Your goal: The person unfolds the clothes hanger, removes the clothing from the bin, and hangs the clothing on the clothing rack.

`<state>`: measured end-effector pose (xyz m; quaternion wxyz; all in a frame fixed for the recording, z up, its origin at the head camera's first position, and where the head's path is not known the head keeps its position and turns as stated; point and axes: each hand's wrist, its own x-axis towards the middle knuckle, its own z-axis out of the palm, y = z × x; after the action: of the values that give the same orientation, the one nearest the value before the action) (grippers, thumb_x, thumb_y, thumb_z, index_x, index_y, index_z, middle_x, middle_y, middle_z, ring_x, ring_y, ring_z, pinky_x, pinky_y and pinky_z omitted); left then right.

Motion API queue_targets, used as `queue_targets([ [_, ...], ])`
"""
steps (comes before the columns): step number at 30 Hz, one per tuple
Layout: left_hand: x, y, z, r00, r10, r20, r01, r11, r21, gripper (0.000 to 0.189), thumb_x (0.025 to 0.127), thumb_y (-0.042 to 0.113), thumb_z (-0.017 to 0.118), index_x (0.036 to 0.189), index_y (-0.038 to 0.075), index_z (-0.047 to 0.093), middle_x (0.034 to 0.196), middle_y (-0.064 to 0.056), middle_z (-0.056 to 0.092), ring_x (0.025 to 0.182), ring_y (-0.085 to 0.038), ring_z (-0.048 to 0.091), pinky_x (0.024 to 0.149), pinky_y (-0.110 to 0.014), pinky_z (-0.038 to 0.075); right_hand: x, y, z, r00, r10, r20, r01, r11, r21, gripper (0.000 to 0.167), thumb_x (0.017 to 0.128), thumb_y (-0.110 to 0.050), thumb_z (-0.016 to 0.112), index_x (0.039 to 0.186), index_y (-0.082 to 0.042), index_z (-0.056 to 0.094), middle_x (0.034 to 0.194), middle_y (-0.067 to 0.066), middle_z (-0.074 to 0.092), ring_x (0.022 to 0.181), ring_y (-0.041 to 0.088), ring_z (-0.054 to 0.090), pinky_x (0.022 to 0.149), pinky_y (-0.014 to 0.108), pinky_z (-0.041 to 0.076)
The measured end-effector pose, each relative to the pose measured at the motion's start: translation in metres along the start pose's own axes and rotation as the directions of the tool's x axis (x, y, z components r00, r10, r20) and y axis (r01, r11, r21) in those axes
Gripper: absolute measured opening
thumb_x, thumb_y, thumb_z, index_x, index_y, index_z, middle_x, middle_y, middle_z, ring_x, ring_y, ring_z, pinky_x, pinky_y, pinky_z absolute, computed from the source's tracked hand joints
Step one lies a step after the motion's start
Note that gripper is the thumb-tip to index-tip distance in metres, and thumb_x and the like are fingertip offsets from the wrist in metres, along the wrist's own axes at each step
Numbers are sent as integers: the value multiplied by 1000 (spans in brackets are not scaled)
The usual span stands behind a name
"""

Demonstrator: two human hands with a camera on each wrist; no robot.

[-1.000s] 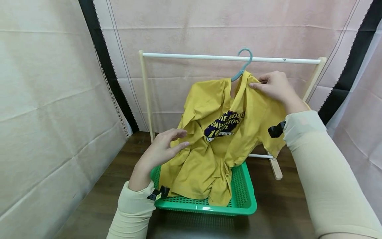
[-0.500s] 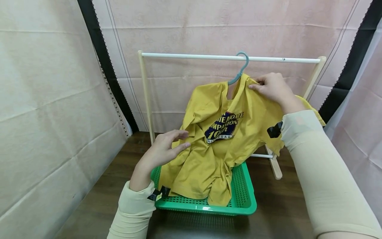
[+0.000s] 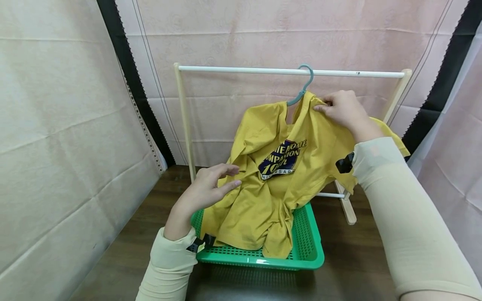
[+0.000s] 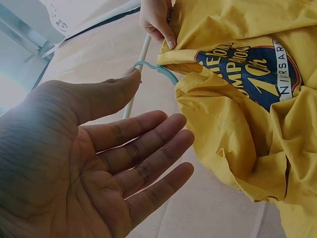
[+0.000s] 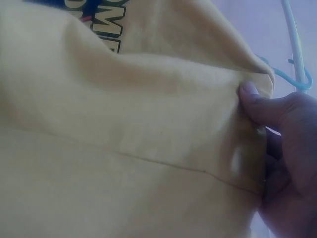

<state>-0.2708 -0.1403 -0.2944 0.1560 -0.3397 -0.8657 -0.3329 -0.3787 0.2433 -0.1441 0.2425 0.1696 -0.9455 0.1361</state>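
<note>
A yellow T-shirt (image 3: 263,217) with a dark blue printed logo hangs on a light blue hanger (image 3: 301,94), whose hook is over the rack's top bar. My right hand (image 3: 348,110) pinches the shirt's shoulder between thumb and fingers, just right of the collar; the right wrist view shows the thumb on the cloth. My left hand (image 3: 207,188) is held up beside the shirt's left side, fingers spread. In the left wrist view its palm faces the camera with nothing in it. Most of the hanger is hidden inside the shirt.
A white clothes rack (image 3: 233,70) stands on the dark wooden table (image 3: 350,259). Under the shirt, whose hem droops into it, sits a green plastic basket (image 3: 260,262). Pale cloth walls (image 3: 83,125) enclose the back and sides.
The hanger's hook and collar have shifted slightly left and the logo shows flatter. A sleeve now shows behind my right wrist. Both hands stay nearly where they were.
</note>
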Motion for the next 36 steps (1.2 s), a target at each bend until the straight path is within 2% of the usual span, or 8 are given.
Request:
queue_targets([
  [10, -1, -1, 1, 1000, -6, 8, 6, 1000, 0, 37, 99, 35, 66, 129, 13, 66, 128, 1, 66, 118, -19, 62, 98, -43, 51, 0, -5, 4, 999, 38, 17, -38, 999, -20, 36, 102, -30, 62, 122, -2, 71, 111, 25, 70, 87, 35, 58, 78, 51, 45],
  [20, -1, 0, 1, 1000, -7, 23, 7, 1000, -9, 36, 99, 34, 66, 129, 13, 66, 127, 0, 66, 118, -18, 62, 98, -43, 51, -3, -8, 4, 999, 41, 27, -40, 999, -29, 38, 102, -30, 62, 125, -1, 69, 120, 27, 66, 102, 42, 61, 92, 59, 45],
  [25, -1, 1, 1, 1000, -7, 26, 7, 1000, -7, 36, 99, 34, 66, 129, 13, 66, 127, 1, 66, 118, -17, 62, 98, -43, 51, -6, -10, 6, 1000, 23, 5, -23, 999, -38, 32, 101, -29, 63, 117, -2, 72, 105, 24, 70, 86, 35, 56, 78, 52, 45],
  [28, -1, 1, 1, 1000, -5, 29, 5, 1000, -5, 36, 99, 34, 66, 129, 13, 65, 127, 0, 66, 118, -16, 62, 98, -42, 51, -8, -11, 7, 1000, 14, -4, -14, 999, -38, 32, 101, -29, 63, 116, -3, 72, 99, 22, 70, 82, 33, 53, 74, 48, 43],
  [33, -1, 1, 2, 999, -5, 33, 6, 1000, -13, 37, 99, 33, 66, 130, 13, 65, 128, -1, 66, 118, -16, 62, 99, -42, 50, -9, -14, 9, 1000, -8, -27, 7, 999, -33, 31, 101, -29, 63, 116, -3, 73, 98, 20, 71, 82, 33, 54, 75, 49, 43],
  [36, -1, 1, 2, 999, -10, 35, 10, 1000, -17, 37, 99, 33, 67, 130, 13, 65, 128, -1, 66, 119, -16, 61, 99, -41, 50, -10, -17, 9, 999, -14, -40, 13, 999, -30, 33, 101, -30, 63, 119, -3, 72, 104, 21, 71, 88, 36, 59, 80, 52, 46],
])
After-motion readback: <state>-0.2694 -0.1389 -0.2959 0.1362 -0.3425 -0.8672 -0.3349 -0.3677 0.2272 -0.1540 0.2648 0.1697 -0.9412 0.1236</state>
